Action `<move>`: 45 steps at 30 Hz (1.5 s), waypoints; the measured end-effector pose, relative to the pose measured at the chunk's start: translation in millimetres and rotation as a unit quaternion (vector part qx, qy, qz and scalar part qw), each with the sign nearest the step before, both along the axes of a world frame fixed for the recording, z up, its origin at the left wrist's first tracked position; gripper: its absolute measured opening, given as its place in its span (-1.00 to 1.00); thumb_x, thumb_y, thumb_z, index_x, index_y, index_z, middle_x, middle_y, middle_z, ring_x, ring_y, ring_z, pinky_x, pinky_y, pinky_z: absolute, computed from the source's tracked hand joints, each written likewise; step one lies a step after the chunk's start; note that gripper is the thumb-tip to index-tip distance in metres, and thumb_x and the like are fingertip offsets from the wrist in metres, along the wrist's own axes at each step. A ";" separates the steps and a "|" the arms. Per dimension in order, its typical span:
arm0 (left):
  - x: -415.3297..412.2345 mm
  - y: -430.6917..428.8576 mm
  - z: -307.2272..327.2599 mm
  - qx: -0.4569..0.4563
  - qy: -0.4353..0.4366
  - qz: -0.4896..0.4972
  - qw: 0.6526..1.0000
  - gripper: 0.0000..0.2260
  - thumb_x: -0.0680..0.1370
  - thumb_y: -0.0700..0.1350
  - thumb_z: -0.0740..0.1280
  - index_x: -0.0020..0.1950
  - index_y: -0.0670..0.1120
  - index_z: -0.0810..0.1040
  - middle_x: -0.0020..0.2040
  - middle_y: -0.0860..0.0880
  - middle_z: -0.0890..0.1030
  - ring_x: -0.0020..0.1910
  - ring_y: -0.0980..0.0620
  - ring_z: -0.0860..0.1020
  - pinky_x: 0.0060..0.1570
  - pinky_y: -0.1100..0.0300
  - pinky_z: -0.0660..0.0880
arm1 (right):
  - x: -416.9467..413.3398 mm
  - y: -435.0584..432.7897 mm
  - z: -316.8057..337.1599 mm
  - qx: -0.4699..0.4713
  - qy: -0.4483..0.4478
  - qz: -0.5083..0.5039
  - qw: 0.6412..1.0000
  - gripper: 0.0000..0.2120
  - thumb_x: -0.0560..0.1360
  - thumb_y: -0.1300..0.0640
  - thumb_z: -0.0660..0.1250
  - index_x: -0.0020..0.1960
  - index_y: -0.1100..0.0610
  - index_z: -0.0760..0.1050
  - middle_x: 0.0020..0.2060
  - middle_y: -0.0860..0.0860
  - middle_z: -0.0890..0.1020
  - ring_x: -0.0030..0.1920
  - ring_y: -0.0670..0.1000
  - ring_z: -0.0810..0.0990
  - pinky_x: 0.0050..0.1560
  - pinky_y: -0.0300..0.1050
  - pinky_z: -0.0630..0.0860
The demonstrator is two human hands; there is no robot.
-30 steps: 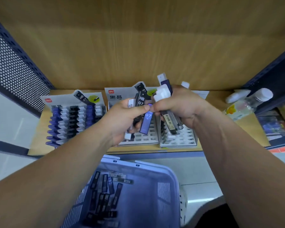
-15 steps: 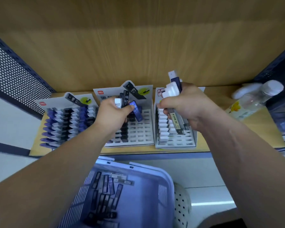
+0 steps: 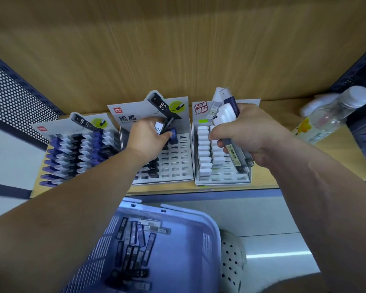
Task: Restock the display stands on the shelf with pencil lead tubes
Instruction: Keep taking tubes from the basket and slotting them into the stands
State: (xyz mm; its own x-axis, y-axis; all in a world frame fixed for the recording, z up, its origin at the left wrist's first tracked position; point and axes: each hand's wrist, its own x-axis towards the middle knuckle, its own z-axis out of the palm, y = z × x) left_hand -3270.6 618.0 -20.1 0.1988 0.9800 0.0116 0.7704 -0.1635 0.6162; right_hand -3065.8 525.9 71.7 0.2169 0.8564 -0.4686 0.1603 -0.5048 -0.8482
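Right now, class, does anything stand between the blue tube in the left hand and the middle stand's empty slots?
Nothing visible does: the left hand holds the blue tube directly over bare slots of the middle stand.

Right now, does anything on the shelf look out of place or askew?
Yes. A clear bottle seems to lie on its side at the shelf's right end; it is not pencil-lead stock.

Stationery shop: branded display stands (image 3: 161, 144) on shelf (image 3: 262, 185).
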 end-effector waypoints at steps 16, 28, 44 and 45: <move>-14.6 16.7 -9.9 0.100 0.116 -0.140 0.978 -0.73 0.50 -0.07 0.48 0.19 -0.07 0.66 0.15 -0.05 0.68 0.12 -0.10 0.61 0.09 0.13 0.51 | -0.6 3.4 1.9 0.020 0.012 -0.012 1.000 -0.70 0.36 0.32 0.52 0.06 0.16 0.57 -0.16 0.09 0.66 -0.34 0.01 0.62 -0.29 -0.11 0.55; -2.0 7.6 25.8 0.005 0.036 -0.030 0.999 -0.85 0.51 -0.02 0.48 0.02 -0.01 0.62 -0.13 -0.01 0.64 -0.17 -0.04 0.58 -0.17 0.21 0.45 | -3.8 4.7 1.4 0.040 0.016 -0.020 0.999 -0.67 0.36 0.32 0.53 0.09 0.23 0.56 -0.13 0.15 0.66 -0.33 0.02 0.62 -0.31 -0.11 0.57; -28.0 -88.1 84.7 -0.313 -0.361 0.018 0.878 -0.92 0.57 -0.05 0.39 0.01 -0.03 0.59 -0.31 -0.05 0.59 -0.50 0.01 0.41 -0.52 0.27 0.21 | -66.7 4.7 4.4 0.119 0.132 0.013 0.984 -0.73 0.34 0.42 0.53 -0.07 0.19 0.54 -0.36 -0.04 0.66 -0.30 0.00 0.62 -0.25 -0.13 0.58; -30.0 -88.4 84.0 -0.301 -0.359 0.030 0.883 -0.91 0.58 -0.02 0.38 0.04 0.00 0.60 -0.29 -0.02 0.61 -0.50 0.01 0.42 -0.51 0.26 0.22 | -66.8 4.4 4.7 0.119 0.127 0.018 0.985 -0.73 0.34 0.43 0.53 -0.09 0.18 0.53 -0.38 -0.06 0.64 -0.31 -0.01 0.61 -0.27 -0.14 0.58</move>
